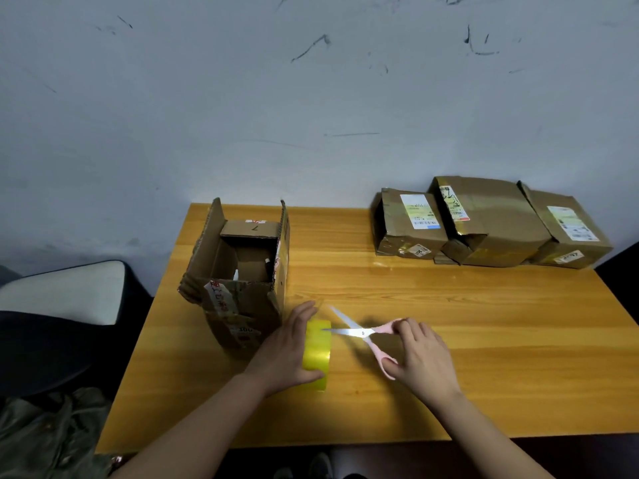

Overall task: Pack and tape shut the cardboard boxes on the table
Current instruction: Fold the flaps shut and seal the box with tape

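Two bare hands work just in front of an open, worn brown cardboard box (pixel 238 278) standing at the left of the yellow wooden table (pixel 449 340). Beside the box's near right corner, the left hand (pixel 287 350) grips a roll of yellow-tinted clear packing tape (pixel 316 354) standing on edge. Right of the roll, the right hand (pixel 422 357) holds pink-handled scissors (pixel 363 333), fingers curled round the handles, blades parted at the roll's top. Three taped, labelled brown cardboard parcels (pixel 491 223) sit well right of the box, against the scuffed grey wall (pixel 311 98).
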The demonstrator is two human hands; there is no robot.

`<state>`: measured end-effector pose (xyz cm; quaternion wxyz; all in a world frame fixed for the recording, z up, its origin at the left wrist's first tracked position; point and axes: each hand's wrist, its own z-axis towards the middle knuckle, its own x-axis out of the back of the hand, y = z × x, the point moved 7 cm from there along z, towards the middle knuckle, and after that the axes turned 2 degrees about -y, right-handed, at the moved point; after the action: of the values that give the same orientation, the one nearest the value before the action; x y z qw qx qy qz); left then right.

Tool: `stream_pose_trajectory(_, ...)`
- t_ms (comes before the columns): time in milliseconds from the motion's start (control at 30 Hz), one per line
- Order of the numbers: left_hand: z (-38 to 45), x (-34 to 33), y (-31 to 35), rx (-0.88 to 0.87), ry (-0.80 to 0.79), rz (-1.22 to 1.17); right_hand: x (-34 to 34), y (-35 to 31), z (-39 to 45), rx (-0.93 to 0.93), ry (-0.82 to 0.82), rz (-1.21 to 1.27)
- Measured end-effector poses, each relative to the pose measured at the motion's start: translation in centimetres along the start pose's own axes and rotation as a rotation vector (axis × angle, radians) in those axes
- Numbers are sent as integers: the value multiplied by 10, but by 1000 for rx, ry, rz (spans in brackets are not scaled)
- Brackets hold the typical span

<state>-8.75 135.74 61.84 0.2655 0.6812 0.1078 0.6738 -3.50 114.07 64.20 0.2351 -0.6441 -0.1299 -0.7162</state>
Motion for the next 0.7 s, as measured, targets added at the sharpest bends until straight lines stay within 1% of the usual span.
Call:
stream_pose_trajectory(67, 0, 0, 0, 0, 3, 11, -10, 22, -12, -217, -41, 112)
stream_pose_trajectory(133, 0, -2, -1, -10, -8, 28, -27, 38, -26, -465, -149, 240)
stream_pose_trajectory(200, -1, -3, -1, -27, -2, 46, -46, 40, -37, -584, -260, 276)
stream_pose_trajectory(300, -3, -3, -2, -30, 9, 64, -67, 34, -45, -679, -356, 272)
stream_pose_trajectory(400, -3, -1, 2, -54, 28, 99, -79, 28, -51, -756, -378, 272)
stream_pose_trajectory(467, -3, 0, 4, -64, 31, 118, -84, 23, -53, -755, -395, 254)
stream_pose_trajectory(600, -3, 2, 5, -53, 29, 153, -90, 14, -57, -754, -424, 328)
stream_pose_trajectory(667, -3, 3, 6, -51, 34, 168, -85, 13, -58, -760, -383, 336)
stream_pose_trajectory(700, -3, 5, 7, -50, 40, 178, -80, 10, -57, -761, -322, 386)
